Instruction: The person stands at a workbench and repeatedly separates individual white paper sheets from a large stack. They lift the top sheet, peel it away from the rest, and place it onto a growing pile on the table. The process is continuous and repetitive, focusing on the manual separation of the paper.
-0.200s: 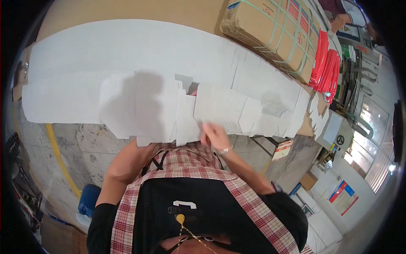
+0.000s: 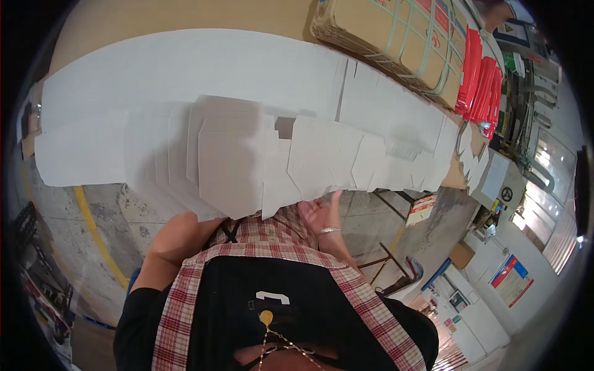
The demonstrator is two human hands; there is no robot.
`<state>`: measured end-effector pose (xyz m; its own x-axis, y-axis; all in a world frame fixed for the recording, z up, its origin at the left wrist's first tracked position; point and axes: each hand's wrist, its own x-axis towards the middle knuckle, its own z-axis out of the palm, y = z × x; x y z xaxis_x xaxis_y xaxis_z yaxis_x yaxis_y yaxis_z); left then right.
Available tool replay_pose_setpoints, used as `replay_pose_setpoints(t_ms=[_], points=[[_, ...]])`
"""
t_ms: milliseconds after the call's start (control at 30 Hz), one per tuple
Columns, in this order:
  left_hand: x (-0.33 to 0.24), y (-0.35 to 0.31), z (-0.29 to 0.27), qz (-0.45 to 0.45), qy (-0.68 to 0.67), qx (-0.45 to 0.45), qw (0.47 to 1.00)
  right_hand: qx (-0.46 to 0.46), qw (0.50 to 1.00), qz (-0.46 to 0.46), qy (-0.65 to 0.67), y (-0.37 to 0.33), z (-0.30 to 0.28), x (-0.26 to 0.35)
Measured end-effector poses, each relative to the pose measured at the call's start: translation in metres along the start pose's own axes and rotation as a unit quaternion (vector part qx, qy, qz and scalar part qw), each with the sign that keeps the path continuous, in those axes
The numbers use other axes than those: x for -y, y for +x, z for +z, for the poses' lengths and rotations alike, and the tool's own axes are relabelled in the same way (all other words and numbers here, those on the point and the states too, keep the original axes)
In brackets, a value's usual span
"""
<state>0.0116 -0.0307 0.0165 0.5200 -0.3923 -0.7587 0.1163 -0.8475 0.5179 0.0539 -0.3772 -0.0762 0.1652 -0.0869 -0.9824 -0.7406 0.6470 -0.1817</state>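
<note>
White cardboard sheets [image 2: 230, 154] with cut, slanted edges lie overlapped in front of me, fanned out across a large white cardboard layer [image 2: 204, 65]. My left forearm goes in beneath the front edge of the fanned sheets, so the left hand is hidden by them. Just right of centre, below that same edge, my right hand [image 2: 318, 213] is turned palm up. Its thumb stands away from the fingers, and nothing shows in the palm. A small dark gap [image 2: 284, 127] shows between two of the sheets.
A strapped bundle of brown cardboard [image 2: 390, 46] rests at the far right, with red packets [image 2: 479, 86] beside it. Torn cardboard [image 2: 467, 157] juts out at the right end. Metal legs [image 2: 393, 201] stand below the right edge. Another person's arm [image 2: 495, 15] shows at the top right.
My right hand has come down from on top of the sheets to below their front edge and turned palm up. The sheets left of centre have shifted and fanned out more.
</note>
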Motion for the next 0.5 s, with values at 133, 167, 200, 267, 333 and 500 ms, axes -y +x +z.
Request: replay_pose_setpoints(t_ms=[133, 167, 200, 267, 333, 500], points=[[-0.003, -0.007, -0.022, -0.033, 0.042, 0.08, 0.995, 0.068, 0.968, -0.135, 0.202, 0.043, 0.0, -0.002], [0.001, -0.003, -0.028, -0.03, 0.061, 0.108, 0.992, 0.071, 0.96, -0.162, 0.218, 0.053, -0.003, 0.001], [0.001, -0.007, -0.021, -0.086, 0.026, 0.044, 0.995, 0.079, 0.956, -0.176, 0.221, 0.06, -0.002, 0.005], [0.006, -0.005, 0.0, -0.178, -0.031, -0.08, 0.98, 0.083, 0.964, -0.189, 0.169, 0.054, 0.007, 0.011], [0.046, 0.022, 0.025, -0.228, -0.198, -0.246, 0.921, 0.087, 0.967, -0.211, 0.117, 0.054, 0.002, 0.022], [0.142, 0.085, 0.057, 0.055, -0.859, -0.381, 0.338, 0.136, 0.953, -0.236, 0.134, 0.061, -0.005, 0.025]])
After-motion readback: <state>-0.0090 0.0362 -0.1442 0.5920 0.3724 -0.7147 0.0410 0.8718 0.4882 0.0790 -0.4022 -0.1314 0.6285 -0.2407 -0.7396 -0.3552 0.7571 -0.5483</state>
